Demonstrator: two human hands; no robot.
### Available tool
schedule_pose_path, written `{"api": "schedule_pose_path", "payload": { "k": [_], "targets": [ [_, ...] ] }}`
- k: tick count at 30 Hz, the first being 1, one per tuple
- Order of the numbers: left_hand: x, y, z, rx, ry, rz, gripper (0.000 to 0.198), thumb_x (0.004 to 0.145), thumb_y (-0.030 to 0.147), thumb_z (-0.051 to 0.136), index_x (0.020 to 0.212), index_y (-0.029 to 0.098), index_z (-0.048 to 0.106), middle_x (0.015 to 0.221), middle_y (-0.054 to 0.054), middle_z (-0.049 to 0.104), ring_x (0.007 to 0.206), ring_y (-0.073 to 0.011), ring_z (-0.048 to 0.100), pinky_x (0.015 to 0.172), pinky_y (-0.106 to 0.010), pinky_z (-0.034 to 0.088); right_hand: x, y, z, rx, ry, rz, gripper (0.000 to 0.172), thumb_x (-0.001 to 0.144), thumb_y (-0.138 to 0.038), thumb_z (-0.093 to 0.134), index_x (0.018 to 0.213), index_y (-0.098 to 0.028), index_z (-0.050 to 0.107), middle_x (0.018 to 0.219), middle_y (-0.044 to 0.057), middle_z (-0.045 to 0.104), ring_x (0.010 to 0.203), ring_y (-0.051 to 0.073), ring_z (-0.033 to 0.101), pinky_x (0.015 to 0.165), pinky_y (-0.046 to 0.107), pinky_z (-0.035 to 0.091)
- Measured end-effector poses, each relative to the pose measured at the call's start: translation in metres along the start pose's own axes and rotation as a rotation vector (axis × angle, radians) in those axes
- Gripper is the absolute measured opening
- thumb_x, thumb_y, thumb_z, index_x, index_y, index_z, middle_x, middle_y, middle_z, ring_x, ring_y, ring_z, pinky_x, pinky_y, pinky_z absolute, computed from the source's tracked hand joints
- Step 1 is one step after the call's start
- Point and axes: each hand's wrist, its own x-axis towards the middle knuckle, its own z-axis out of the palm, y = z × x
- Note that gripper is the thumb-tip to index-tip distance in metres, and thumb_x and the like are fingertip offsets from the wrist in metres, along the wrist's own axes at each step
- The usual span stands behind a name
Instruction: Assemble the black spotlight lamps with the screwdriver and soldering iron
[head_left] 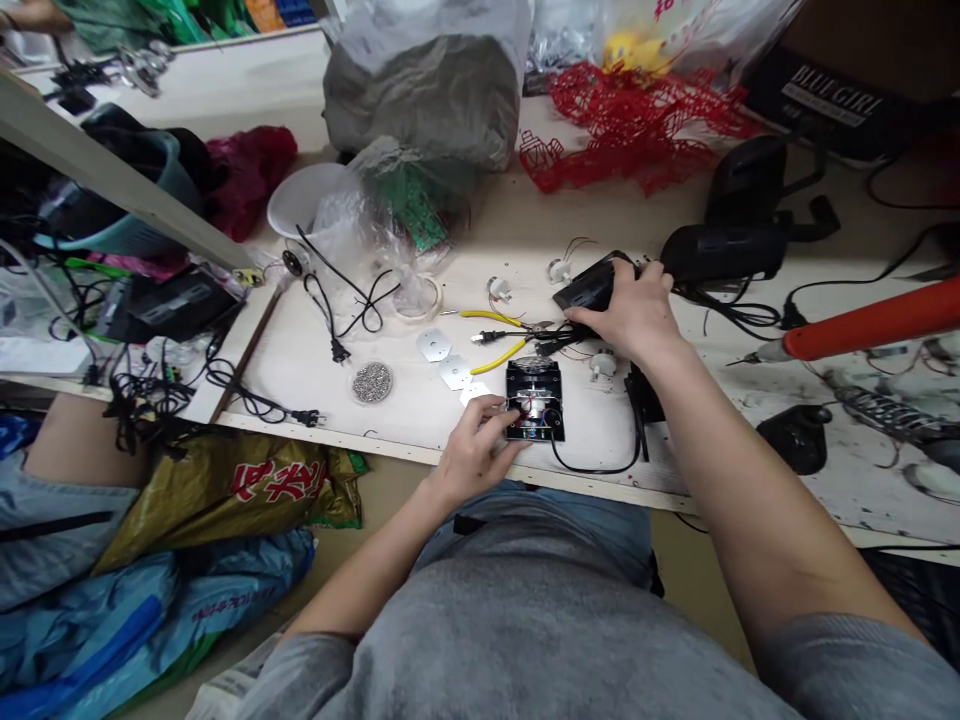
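Observation:
My left hand [480, 445] grips the left side of an opened black device [534, 385], which shows a white part, thin wires and a small circuit board inside. A black cable runs from the device along the bench. Up and to the right, my right hand [634, 305] is closed around a black plastic housing [589, 288]. Yellow-handled pliers [499, 357] lie between the hands, with a black plug cord [506, 336] across them. White motors [602, 365] with thin wires rest close to my right hand. Thin metal plates [454, 372] lie left of the device.
A dish of small screws [371, 382] and a tape roll [420, 300] sit on the left. An orange-red electric screwdriver [870, 325] reaches in from the right. Black housings [724, 250], red netting [630, 120] and a grey bag [427, 100] stand behind. Another person's leg [82, 450] shows at left.

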Motion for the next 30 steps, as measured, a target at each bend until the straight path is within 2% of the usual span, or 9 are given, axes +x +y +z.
{"api": "schedule_pose_path", "payload": {
  "k": [3,8,11,13,18,21,23,25,30],
  "targets": [
    [0.0,-0.002,0.0,-0.065,-0.012,-0.066,0.048,0.09,0.032,0.071,0.133,0.019,0.052,0.122,-0.014,0.053,0.115,-0.0258,0.06,0.091,-0.041,0.061,0.002,0.006,0.006,-0.037,-0.002,-0.054,0.109,0.065,-0.07,0.08,0.145,-0.004,0.043,0.136,0.029,0.038,0.127,0.05,0.041,0.107,0.07,0.036],
    [0.008,-0.007,-0.006,-0.13,-0.119,-0.175,0.111,0.072,0.037,0.088,0.159,0.026,0.019,0.144,-0.018,0.043,0.127,-0.0327,0.054,0.099,-0.049,0.056,0.006,0.014,0.01,-0.026,-0.007,-0.113,0.117,0.063,-0.076,0.077,0.148,-0.005,0.038,0.139,0.03,0.035,0.13,0.051,0.039,0.109,0.07,0.034],
    [0.02,-0.01,-0.016,-0.059,-0.218,-0.172,0.134,0.061,0.036,0.095,0.162,0.03,0.008,0.153,-0.019,0.04,0.136,-0.04,0.044,0.11,-0.058,0.044,0.003,0.01,0.001,-0.036,-0.022,-0.103,0.109,0.068,-0.072,0.077,0.146,-0.005,0.04,0.136,0.028,0.038,0.129,0.049,0.04,0.108,0.068,0.035],
    [0.028,-0.012,-0.023,-0.057,-0.287,-0.182,0.144,0.056,0.036,0.097,0.163,0.031,0.001,0.156,-0.019,0.04,0.135,-0.0417,0.045,0.11,-0.06,0.042,-0.004,0.002,-0.016,-0.029,0.014,-0.135,0.102,0.072,-0.065,0.076,0.147,-0.007,0.04,0.135,0.028,0.038,0.129,0.049,0.039,0.108,0.067,0.036],
    [0.038,-0.019,-0.037,-0.117,-0.388,-0.175,0.149,0.058,0.035,0.097,0.162,0.033,-0.009,0.161,-0.02,0.037,0.136,-0.0425,0.047,0.109,-0.059,0.041,-0.055,-0.025,-0.085,0.058,0.125,-0.501,0.086,0.084,-0.051,0.07,0.155,-0.024,0.031,0.151,0.023,0.031,0.14,0.051,0.031,0.112,0.072,0.032],
    [0.04,-0.023,-0.042,-0.138,-0.388,-0.161,0.145,0.062,0.032,0.094,0.162,0.033,-0.012,0.161,-0.019,0.037,0.137,-0.0411,0.048,0.11,-0.057,0.041,-0.101,-0.04,-0.112,0.145,-0.075,-0.806,0.088,0.084,-0.048,0.072,0.158,-0.033,0.026,0.153,0.018,0.036,0.14,0.049,0.038,0.11,0.073,0.038],
    [0.04,-0.026,-0.045,-0.155,-0.393,-0.181,0.146,0.061,0.031,0.093,0.162,0.032,-0.012,0.161,-0.02,0.037,0.137,-0.0411,0.048,0.11,-0.056,0.041,-0.126,-0.046,-0.113,0.174,-0.238,-0.915,0.085,0.086,-0.038,0.071,0.158,-0.032,0.025,0.153,0.018,0.038,0.142,0.045,0.039,0.11,0.07,0.042],
    [0.041,-0.028,-0.048,-0.173,-0.405,-0.204,0.147,0.06,0.032,0.094,0.162,0.033,-0.012,0.16,-0.02,0.037,0.137,-0.0416,0.048,0.111,-0.056,0.04,-0.142,-0.047,-0.102,0.173,-0.327,-0.961,0.082,0.087,-0.027,0.067,0.158,-0.028,0.026,0.155,0.019,0.037,0.146,0.041,0.037,0.112,0.068,0.043],
    [0.04,-0.028,-0.05,-0.164,-0.44,-0.171,0.146,0.061,0.033,0.094,0.162,0.032,-0.012,0.161,-0.019,0.037,0.137,-0.0417,0.048,0.111,-0.056,0.04,-0.136,-0.038,-0.071,0.165,-0.33,-0.924,0.079,0.083,-0.026,0.071,0.153,-0.023,0.035,0.155,0.022,0.037,0.146,0.041,0.037,0.112,0.068,0.043]
  ]
}}
